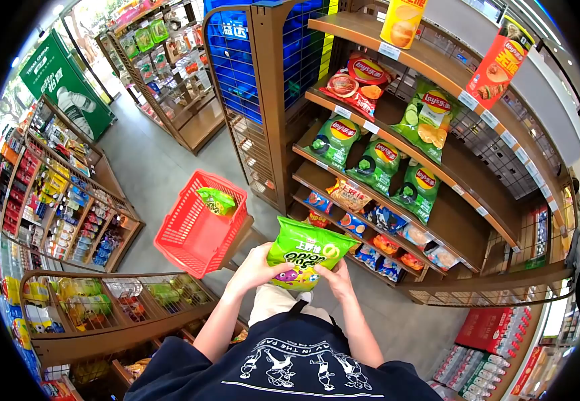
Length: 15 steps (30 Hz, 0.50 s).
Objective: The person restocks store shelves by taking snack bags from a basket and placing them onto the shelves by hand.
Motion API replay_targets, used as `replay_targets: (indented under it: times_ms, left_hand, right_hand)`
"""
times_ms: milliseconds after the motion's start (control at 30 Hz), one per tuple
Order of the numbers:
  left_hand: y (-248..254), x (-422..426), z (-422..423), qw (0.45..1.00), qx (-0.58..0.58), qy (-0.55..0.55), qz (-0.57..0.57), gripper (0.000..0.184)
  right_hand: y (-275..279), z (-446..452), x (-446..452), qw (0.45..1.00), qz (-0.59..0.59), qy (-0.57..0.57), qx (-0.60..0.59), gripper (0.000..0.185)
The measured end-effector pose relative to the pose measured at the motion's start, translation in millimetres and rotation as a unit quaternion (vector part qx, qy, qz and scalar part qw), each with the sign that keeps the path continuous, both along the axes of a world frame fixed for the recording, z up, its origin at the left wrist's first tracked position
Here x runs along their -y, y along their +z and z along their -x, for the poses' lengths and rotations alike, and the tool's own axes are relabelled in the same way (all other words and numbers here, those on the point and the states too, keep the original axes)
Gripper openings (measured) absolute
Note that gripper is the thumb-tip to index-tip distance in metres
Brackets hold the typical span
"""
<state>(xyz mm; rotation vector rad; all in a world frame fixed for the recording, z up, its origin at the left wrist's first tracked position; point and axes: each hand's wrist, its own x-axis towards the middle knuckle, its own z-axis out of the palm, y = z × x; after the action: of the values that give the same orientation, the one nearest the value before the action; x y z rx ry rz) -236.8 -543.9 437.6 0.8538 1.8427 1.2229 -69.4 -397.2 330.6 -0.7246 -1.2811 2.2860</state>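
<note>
Between my two hands is a green bag of onion rings [306,248], held upright in front of my body with its printed front facing up toward me. My left hand [258,267] grips its left edge, the thumb lying across the front. On the opposite edge my right hand [335,277] is closed, its thumb also on the front. Just to the left stands a red shopping basket [193,247], raised on a stand or stool that is partly hidden. A similar small green bag [215,201] lies inside it, near the far right corner.
Shelves [457,194] on the right carry Lay's chip bags [335,139], a red chip canister [499,63] and smaller snack bags. Wire-sided snack racks [119,234] stand on the left. Bottled drinks [480,367] are at lower right. Grey floor [169,157] runs between the racks.
</note>
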Motion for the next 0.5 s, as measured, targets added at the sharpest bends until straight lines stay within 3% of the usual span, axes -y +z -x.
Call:
replay_targets:
  times_ms: [100,500]
  left_hand:
    - [-10.3,1.4,-6.8,0.997,-0.074,0.002,0.021,0.037]
    - [-28.3,11.6,-4.6,0.992,-0.088,0.082,0.035,0.044]
  right_hand:
    - [11.0,-3.6,-8.1,0.999,-0.046,0.02,0.019,0.058]
    - [8.7,13.2,-1.4,0.986,-0.152,0.03,0.054,0.056]
